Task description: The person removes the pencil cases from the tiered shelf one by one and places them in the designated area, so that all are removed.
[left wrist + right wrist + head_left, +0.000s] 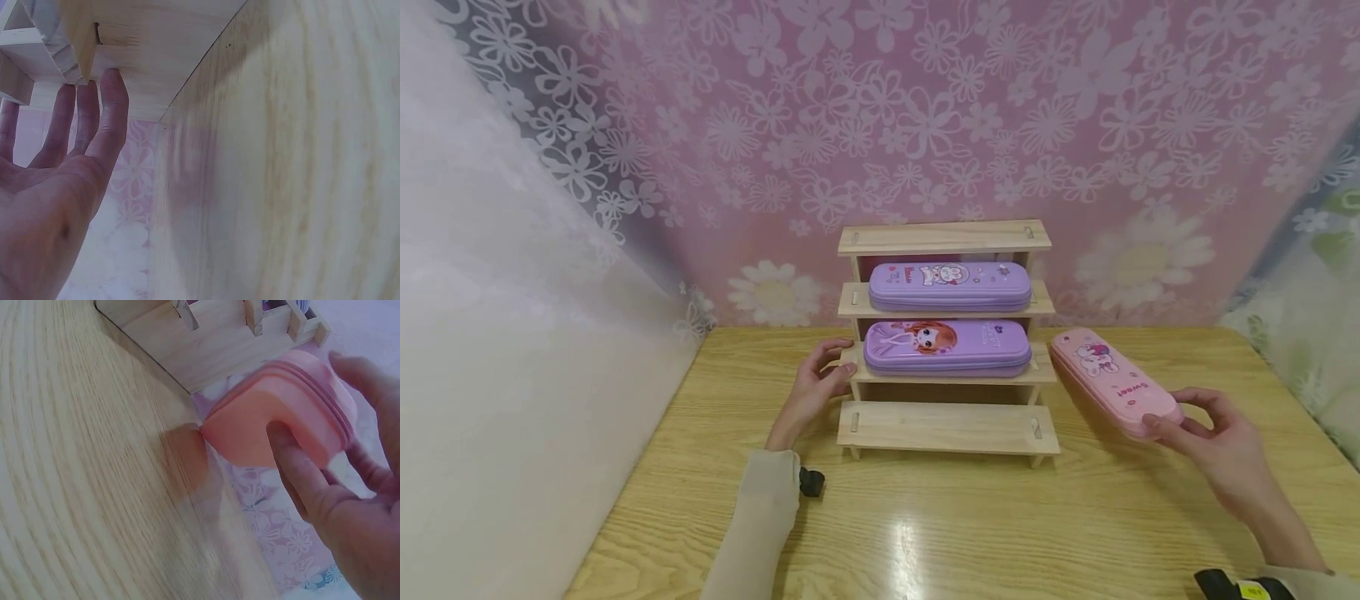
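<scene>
A stepped wooden rack (947,429) stands on the table, two purple pencil cases on its middle tiers. The upper purple case (950,286) has a bunny picture; the lower purple case (947,347) shows a red-haired doll. At the rack's left end, my left hand (820,383) holds the edge of a tier, the thumb in front. In the left wrist view its fingers (112,106) reach the side board. To the right of the rack, my right hand (1225,450) grips the near end of a pink pencil case (1116,379), tilted with its far end toward the rack.
The rack's lowest tier (955,427) is bare wood, and its top board (943,237) carries nothing. Behind the wood-grain table (880,517) hangs a pink flowered backdrop (925,125). A pale wall surface (512,333) borders the left side.
</scene>
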Tool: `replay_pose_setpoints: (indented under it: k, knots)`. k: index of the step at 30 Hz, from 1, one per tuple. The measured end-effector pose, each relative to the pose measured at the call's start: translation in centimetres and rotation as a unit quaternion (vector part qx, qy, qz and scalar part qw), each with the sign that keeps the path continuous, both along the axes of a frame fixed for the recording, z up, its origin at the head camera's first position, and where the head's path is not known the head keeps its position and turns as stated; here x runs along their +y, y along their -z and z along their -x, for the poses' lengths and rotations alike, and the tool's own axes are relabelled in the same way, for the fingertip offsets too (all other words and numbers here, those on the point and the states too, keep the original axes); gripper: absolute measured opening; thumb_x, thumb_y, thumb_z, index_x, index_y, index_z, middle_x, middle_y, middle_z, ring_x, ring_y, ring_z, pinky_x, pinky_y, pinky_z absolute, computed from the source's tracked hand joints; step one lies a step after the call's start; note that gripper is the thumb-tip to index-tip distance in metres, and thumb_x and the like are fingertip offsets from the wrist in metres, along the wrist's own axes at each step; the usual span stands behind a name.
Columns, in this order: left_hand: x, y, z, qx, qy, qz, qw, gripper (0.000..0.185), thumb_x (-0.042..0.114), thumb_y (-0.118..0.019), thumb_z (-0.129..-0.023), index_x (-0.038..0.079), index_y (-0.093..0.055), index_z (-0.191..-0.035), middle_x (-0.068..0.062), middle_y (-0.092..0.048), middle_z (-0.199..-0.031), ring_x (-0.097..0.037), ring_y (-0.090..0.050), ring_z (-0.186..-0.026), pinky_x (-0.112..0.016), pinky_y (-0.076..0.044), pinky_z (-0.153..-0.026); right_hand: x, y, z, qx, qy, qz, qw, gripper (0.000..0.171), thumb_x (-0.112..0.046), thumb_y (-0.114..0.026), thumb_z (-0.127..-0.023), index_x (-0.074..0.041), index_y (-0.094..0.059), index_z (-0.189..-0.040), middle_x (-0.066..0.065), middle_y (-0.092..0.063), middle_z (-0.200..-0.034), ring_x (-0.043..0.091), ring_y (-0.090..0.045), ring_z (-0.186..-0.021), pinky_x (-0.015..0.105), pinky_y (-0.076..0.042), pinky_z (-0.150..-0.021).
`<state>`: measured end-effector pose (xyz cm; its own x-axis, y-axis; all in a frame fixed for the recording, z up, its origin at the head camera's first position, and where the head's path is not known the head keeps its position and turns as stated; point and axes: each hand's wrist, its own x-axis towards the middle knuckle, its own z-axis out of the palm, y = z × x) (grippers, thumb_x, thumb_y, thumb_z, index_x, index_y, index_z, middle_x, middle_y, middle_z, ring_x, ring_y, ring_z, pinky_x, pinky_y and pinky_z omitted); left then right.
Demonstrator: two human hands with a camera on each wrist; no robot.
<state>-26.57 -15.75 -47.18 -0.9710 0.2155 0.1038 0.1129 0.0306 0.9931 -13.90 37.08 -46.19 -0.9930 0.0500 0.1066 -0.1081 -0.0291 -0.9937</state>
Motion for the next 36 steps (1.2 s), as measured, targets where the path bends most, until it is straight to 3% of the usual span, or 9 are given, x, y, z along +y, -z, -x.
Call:
replay_pose_setpoints:
  k: [6,8,13,16,23,26,32,36]
  knots:
    - [0.0,0.6,0.3,-0.006,-0.004,-0.012,0.9999,0.041,0.015,-0.066,-0.1,0.013,-0.056,-0.139,-0.012,-0.052,-0.132,-0.015,-0.066,-0.097,-0.044,-0.063,-0.084,-0.2,0.4,0.1,0.01,-0.056,-0.098,0.994,0.043,0.009,-0.064,-0.095,-0.013,-0.051,-0.131,-0.015,-0.054,-0.13,-0.006,-0.068,-0.101,0.014,-0.059,-0.077]
    - [0.0,0.6,0.3,-0.006,-0.004,-0.015,0.9999,0.041,0.016,-0.066,-0.1,0.014,-0.056,-0.139,-0.012,-0.052,-0.132,-0.015,-0.065,-0.098,-0.039,-0.063,-0.081,-0.4,0.6,0.1,0.003,-0.058,-0.155,0.986,0.047,0.005,-0.066,-0.096,-0.013,-0.049,-0.136,-0.017,-0.052,-0.13,-0.008,-0.066,-0.102,0.014,-0.058,-0.077]
    - [0.0,0.4,0.2,-0.003,-0.002,-0.008,1.0,0.042,0.016,-0.066,-0.1,0.013,-0.055,-0.141,-0.013,-0.053,-0.132,-0.015,-0.066,-0.098,-0.041,-0.063,-0.082,-1.2,1.0,0.5,0.003,-0.052,-0.273,0.961,0.067,-0.008,-0.074,-0.094,-0.01,-0.041,-0.152,-0.025,-0.046,-0.13,-0.013,-0.062,-0.102,0.017,-0.059,-0.076]
    - [0.0,0.3,0.1,-0.004,-0.004,-0.008,1.0,0.042,0.016,-0.066,-0.1,0.013,-0.054,-0.141,-0.011,-0.053,-0.131,-0.013,-0.066,-0.097,-0.039,-0.063,-0.081,-1.8,1.0,1.0,-0.005,-0.056,-0.291,0.955,0.073,-0.012,-0.077,-0.093,-0.009,-0.039,-0.155,-0.021,-0.045,-0.13,-0.015,-0.06,-0.102,0.02,-0.06,-0.075]
    - [0.1,0.0,-0.2,-0.007,0.0,-0.016,0.9998,0.041,0.012,-0.064,-0.101,0.011,-0.054,-0.141,-0.015,-0.052,-0.132,-0.013,-0.065,-0.095,-0.034,-0.063,-0.079,-2.3,1.6,2.1,-0.034,-0.063,-0.31,0.948,0.079,-0.019,-0.08,-0.091,-0.007,-0.036,-0.156,0.013,-0.043,-0.142,-0.012,-0.058,-0.099,0.02,-0.059,-0.075]
    - [0.2,0.1,-0.2,-0.01,-0.002,-0.017,0.9998,0.042,0.012,-0.064,-0.101,0.01,-0.053,-0.141,-0.015,-0.052,-0.133,-0.013,-0.066,-0.096,-0.034,-0.063,-0.08,-2.3,1.9,2.4,-0.033,-0.062,-0.335,0.94,0.082,-0.021,-0.082,-0.089,-0.005,-0.037,-0.156,0.022,-0.045,-0.143,-0.013,-0.057,-0.097,0.016,-0.056,-0.076]
    - [0.3,0.2,0.0,-0.012,0.0,-0.02,0.9997,0.043,0.011,-0.064,-0.101,0.008,-0.052,-0.142,-0.012,-0.053,-0.131,-0.014,-0.067,-0.099,-0.04,-0.063,-0.083,-2.1,2.0,2.6,-0.037,-0.064,-0.391,0.918,0.083,-0.028,-0.083,-0.088,-0.004,-0.039,-0.154,0.029,-0.053,-0.139,-0.011,-0.055,-0.094,0.017,-0.054,-0.073]
    - [0.2,0.3,0.1,-0.012,0.0,-0.023,0.9997,0.044,0.012,-0.065,-0.1,0.009,-0.052,-0.142,-0.012,-0.053,-0.13,-0.014,-0.067,-0.098,-0.04,-0.063,-0.083,-1.9,2.0,2.6,-0.033,-0.066,-0.4,0.913,0.082,-0.026,-0.084,-0.087,-0.001,-0.042,-0.152,0.03,-0.057,-0.134,-0.006,-0.059,-0.09,0.019,-0.054,-0.07]
